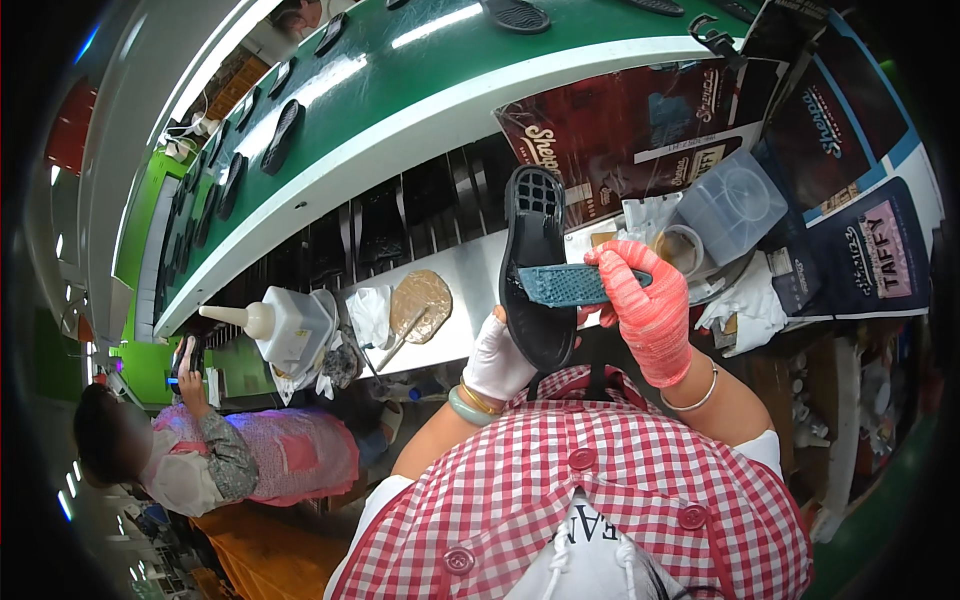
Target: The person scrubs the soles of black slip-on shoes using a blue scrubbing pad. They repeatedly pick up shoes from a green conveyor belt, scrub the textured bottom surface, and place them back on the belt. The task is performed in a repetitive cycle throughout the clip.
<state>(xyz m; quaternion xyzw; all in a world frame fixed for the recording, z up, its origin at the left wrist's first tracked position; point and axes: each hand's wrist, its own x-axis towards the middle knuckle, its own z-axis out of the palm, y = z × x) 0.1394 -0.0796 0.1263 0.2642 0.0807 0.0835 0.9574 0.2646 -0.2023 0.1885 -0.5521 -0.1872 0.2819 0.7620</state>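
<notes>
My left hand [497,362], in a white glove, grips the heel end of a black shoe sole [535,235], held upright with its hollow inner side showing. A grid of square holes marks the sole's upper end. My right hand [645,310], in a pinkish-red glove, is closed on a flat blue brush [565,285] with a dotted surface. The brush lies across the middle of the sole, its far end over the inner face. Fingers behind the sole and brush are partly hidden.
A green conveyor [385,95] carrying several black soles curves past the far side. Left stands a white squeeze bottle [290,325], beside a brown round lump [421,305] with a stick. Right are a clear plastic container [733,205] and printed cartons [640,130]. A co-worker [240,455] stands left.
</notes>
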